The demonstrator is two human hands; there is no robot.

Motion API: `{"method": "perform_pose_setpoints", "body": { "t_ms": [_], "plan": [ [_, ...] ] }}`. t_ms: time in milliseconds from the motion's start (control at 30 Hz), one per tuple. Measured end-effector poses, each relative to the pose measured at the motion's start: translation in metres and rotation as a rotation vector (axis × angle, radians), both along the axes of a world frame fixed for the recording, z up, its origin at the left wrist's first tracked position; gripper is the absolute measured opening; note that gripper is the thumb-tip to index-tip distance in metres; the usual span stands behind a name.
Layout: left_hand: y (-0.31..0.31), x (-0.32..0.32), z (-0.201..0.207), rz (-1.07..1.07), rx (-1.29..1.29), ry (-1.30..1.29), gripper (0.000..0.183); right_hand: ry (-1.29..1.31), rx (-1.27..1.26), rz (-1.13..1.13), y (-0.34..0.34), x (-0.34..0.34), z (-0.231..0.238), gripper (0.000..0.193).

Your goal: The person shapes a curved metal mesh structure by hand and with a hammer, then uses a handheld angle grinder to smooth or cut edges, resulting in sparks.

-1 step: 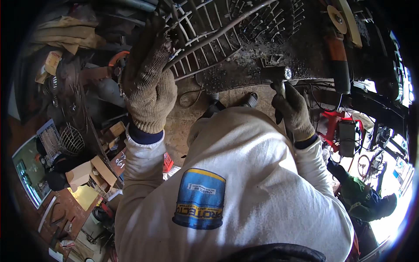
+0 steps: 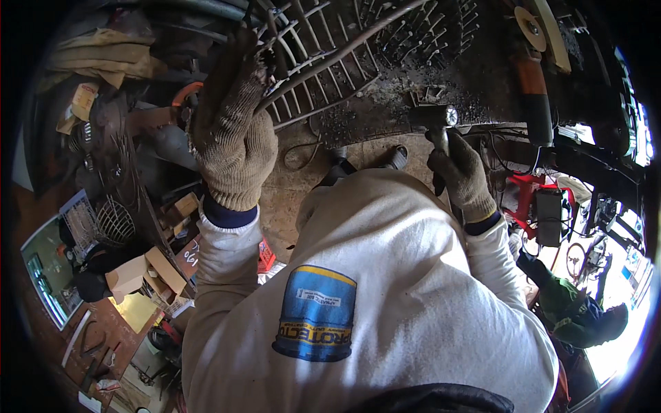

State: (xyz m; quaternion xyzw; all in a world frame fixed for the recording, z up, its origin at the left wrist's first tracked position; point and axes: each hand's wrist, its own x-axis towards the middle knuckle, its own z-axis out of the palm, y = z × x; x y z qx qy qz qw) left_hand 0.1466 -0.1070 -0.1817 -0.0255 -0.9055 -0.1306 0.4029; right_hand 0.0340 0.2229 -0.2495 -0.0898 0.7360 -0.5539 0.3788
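My left hand [image 2: 237,148], in a beige knit glove with darkened fingers, is at the left end of a welded metal grate [image 2: 327,55]. Its thumb lies along the grate's edge, and the fingers reach up behind, partly lost in shadow. Slanting over the workbench, the grate has a long bar and several thin cross rods. In my gloved right hand [image 2: 463,172] is a short hammer [image 2: 428,115], gripped by its handle just below the head. One shiny striking face points right. The hammer head is over the near edge of the dark bench [image 2: 475,82].
Several short rods [image 2: 420,41] stand up from the bench beyond the grate. An angle grinder [image 2: 531,76] with a round disc lies at the right. Cardboard boxes [image 2: 148,275] and a wire basket [image 2: 115,219] are at left. Another person [image 2: 575,310] is at lower right.
The grate has shifted slightly left together with my left hand. The hammer in my right hand has moved very slightly left.
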Motion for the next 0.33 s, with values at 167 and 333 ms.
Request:
{"method": "perform_pose_setpoints", "body": {
  "t_ms": [167, 333],
  "plan": [
    [0.0, 0.003, 0.001, 0.045, -0.002, -0.036, 0.035, 0.243, 0.033, 0.134, -0.006, -0.001, -0.004, 0.034],
    [0.007, 0.002, 0.001, 0.005, 0.019, 0.005, 0.036, 0.459, 0.097, 0.271, -0.025, -0.006, 0.003, 0.031]
  ]
}}
